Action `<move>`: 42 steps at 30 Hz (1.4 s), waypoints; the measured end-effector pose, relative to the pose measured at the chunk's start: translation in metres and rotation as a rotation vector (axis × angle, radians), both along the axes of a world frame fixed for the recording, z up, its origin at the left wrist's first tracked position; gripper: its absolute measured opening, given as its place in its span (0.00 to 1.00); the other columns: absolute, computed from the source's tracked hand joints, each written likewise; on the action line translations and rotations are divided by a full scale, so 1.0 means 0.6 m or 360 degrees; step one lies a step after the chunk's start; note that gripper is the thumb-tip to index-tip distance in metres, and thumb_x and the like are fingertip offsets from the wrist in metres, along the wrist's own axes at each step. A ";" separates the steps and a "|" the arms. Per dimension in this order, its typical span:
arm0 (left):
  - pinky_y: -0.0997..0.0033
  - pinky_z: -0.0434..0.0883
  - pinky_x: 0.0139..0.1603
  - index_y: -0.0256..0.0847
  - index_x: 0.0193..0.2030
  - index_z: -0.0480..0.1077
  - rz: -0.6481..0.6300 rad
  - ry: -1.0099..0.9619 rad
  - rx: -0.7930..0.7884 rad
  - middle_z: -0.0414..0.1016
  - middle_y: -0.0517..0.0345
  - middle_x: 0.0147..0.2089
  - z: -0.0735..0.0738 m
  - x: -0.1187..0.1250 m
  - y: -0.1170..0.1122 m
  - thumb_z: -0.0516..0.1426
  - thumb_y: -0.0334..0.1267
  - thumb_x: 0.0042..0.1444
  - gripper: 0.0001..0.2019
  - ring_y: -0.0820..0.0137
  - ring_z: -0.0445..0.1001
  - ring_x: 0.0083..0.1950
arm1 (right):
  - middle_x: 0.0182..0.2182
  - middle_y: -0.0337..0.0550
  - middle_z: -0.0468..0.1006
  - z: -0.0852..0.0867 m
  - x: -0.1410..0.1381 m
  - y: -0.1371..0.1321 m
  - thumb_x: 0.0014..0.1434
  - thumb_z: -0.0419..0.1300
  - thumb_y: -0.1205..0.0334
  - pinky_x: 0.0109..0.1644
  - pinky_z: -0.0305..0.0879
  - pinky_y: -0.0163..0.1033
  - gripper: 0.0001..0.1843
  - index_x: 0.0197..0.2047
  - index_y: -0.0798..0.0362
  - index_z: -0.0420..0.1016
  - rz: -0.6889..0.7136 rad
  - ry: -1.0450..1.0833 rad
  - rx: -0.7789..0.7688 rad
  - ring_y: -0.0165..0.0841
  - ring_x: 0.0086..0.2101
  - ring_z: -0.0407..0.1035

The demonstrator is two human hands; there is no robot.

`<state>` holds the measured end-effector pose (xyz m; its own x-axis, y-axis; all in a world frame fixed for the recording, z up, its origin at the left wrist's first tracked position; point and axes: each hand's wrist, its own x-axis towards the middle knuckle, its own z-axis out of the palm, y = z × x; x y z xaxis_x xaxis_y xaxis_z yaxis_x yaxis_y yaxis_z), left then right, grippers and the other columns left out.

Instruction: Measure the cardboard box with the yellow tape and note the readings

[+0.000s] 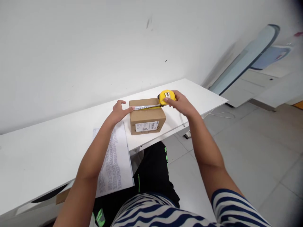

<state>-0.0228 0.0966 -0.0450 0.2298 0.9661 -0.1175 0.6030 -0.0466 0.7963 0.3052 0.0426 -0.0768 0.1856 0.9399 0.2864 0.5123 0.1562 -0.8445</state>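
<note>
The work looks partway along: the tape (142, 107) is out of its case (163, 94) and lies over the top of the box (148, 118), running from one end toward the other, but it is not yet rolled back in. No picture shows whether a number has been read. The box sits on the white desk (59, 138), near the front edge. The left hand (119, 112) has its thumb at the tape's end, by the box's left edge, with the pointing finger held up and apart from it. The right hand (178, 102) grips the case at the other end, thumb on the front and fingers behind. The box is brown card, smooth and flat-sided, with a shiny white label (147, 126) on its front. The case is round, yellow and hard-looking, with a metal clip (167, 94). The tape is thin and pale, with black numbers. Flat papers (115, 164), full of tiny print, hang over the desk's edge.
</note>
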 end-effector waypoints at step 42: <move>0.64 0.67 0.43 0.43 0.30 0.65 0.0031 -0.0328 0.0224 0.71 0.55 0.33 0.020 0.011 -0.004 0.56 0.53 0.65 0.18 0.69 0.67 0.34 | 0.52 0.54 0.80 -0.066 -0.032 -0.096 0.58 0.70 0.44 0.54 0.78 0.59 0.29 0.58 0.45 0.71 -0.0248 -0.0465 0.0878 0.50 0.52 0.76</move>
